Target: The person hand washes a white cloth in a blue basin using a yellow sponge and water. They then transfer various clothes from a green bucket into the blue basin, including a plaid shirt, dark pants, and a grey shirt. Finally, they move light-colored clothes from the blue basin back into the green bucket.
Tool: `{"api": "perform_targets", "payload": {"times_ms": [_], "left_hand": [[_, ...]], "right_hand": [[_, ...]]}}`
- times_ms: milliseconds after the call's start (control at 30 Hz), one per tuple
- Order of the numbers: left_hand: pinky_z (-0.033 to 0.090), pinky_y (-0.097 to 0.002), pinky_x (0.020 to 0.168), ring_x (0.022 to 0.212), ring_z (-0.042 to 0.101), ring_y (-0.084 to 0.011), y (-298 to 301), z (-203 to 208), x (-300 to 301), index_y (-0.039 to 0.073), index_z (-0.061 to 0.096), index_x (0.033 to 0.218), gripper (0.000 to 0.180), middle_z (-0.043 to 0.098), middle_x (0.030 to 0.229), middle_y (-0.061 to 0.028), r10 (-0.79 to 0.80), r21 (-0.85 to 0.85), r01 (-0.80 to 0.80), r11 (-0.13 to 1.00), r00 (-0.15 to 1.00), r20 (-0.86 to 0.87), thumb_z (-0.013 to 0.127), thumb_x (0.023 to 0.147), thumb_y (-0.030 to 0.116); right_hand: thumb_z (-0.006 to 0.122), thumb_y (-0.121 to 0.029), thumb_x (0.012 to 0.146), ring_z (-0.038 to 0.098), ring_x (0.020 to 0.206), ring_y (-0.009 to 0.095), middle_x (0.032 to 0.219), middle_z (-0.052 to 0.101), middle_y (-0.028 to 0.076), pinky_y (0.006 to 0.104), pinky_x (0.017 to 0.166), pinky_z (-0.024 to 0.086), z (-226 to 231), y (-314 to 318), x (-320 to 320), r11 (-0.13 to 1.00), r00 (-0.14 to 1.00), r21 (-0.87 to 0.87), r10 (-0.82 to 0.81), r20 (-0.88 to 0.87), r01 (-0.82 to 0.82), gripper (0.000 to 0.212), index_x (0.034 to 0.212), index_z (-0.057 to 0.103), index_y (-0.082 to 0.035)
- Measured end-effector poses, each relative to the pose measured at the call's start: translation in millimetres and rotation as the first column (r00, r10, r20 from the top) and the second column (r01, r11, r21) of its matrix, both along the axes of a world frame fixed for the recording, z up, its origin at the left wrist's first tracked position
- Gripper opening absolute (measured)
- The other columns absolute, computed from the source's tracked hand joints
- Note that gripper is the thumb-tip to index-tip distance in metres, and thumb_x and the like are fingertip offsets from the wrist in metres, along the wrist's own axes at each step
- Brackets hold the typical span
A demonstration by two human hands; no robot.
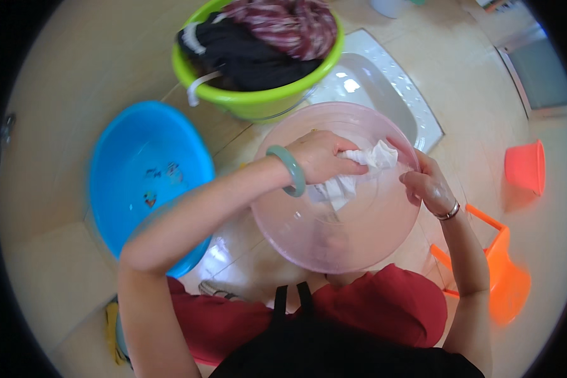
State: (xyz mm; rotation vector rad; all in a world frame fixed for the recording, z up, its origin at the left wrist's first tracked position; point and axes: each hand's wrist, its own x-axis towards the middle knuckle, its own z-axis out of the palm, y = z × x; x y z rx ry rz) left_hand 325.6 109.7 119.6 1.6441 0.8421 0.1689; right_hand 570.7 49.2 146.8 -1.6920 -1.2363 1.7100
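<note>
Pink translucent plastic forms the wide round basin (372,236) set between the person and a white ceramic squat pan (398,107), whose upper-right border is dotted with small raised bumps. Inside the basin, toward its far half, is a crumpled white cloth (341,192), grasped by the left hand (327,154): thumb and fingers are closed around its middle, with one bunched end sticking out to the right and a looser flap spreading below. Around the left wrist sits a pale green bangle (294,169). At the basin's right edge the right hand (429,186) grips the rim, thumb on the near side and the other fingers partly hidden by the pink wall; a metal band (448,211) circles that wrist. Just beyond the basin stands a lime-green tub (258,97), heaped with a black garment (249,57) and a maroon-and-white patterned fabric (293,28), a white strap (194,93) hanging over its rim. To the left lies a blue oval basin (123,164), cartoon prints on its bottom, partly behind the left forearm. On the right, an orange plastic chair (509,283) is near the right forearm, and a small coral bucket (523,167) stands farther off on the tiled floor (239,249).
</note>
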Motion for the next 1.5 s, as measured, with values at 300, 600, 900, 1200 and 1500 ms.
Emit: {"api": "perform_targets", "payload": {"times_ms": [300,600,900,1200,1500], "left_hand": [[0.047,-0.0306,0.08,0.089,0.061,-0.0176,-61.0,56.8,-191.7,0.006,0.058,0.119,0.035,0.065,0.105,-0.0118,0.129,0.107,-0.111,0.988,0.975,-0.18,0.054,0.089,0.023],[0.045,-0.03,0.086,0.093,0.059,-0.0176,-168.3,103.2,-366.0,0.007,0.057,0.121,0.035,0.064,0.106,-0.0093,0.517,0.092,-0.517,0.851,0.792,-0.324,0.052,0.09,0.024],[0.046,-0.028,0.083,0.092,0.057,-0.0136,-249.6,95.6,-450.3,0.01,0.055,0.124,0.049,0.063,0.101,-0.0064,0.726,0.049,-0.767,0.64,0.582,-0.367,0.066,0.076,0.009],[0.044,-0.0296,0.09,0.102,0.055,-0.0158,-337.1,40.2,-508.8,0.012,0.056,0.122,0.05,0.06,0.112,-0.0051,0.735,-0.102,-0.776,0.623,0.624,-0.265,0.064,0.073,0.003],[0.042,-0.0286,0.091,0.104,0.056,-0.0206,-393.8,-77.4,-524.0,0.016,0.063,0.112,0.046,0.062,0.111,-0.0062,0.409,-0.235,-0.626,0.743,0.704,-0.581,0.06,0.07,-0.001]], "right_hand": [[0.045,0.001,0.074,0.05,0.056,0.005,0.128,0.05,0.013,0.0198,0.048,0.04,40.8,18.1,-199.8,0.924,0.895,0.146,0.38,-0.232,-0.354,0.065,0.138,0.037,-0.008],[0.047,0.001,0.075,0.047,0.052,0.006,0.12,0.052,0.01,0.0201,0.045,0.04,34.9,-8.2,-393.5,0.795,0.633,0.187,0.58,-0.514,-0.577,0.064,0.138,0.036,-0.007],[0.045,0.003,0.078,0.041,0.054,0.005,0.13,0.045,0.011,0.0202,0.046,0.037,22.7,-69.5,-511.4,0.709,0.577,0.038,0.603,-0.55,-0.705,0.066,0.141,0.03,-0.011],[0.044,0.001,0.075,0.055,0.097,0.021,0.121,0.053,0.014,0.0288,0.082,0.042,-40.5,-158.9,-567.8,0.663,0.536,0.327,0.743,-0.401,-0.674,0.059,0.134,0.039,-0.004],[0.045,-0.004,0.077,0.06,0.086,0.033,0.096,0.06,0.02,0.0381,0.077,0.046,-135.9,-253.5,-571.8,0.721,0.683,0.108,0.686,-0.249,-0.685,0.042,0.119,0.048,-0.003]]}}
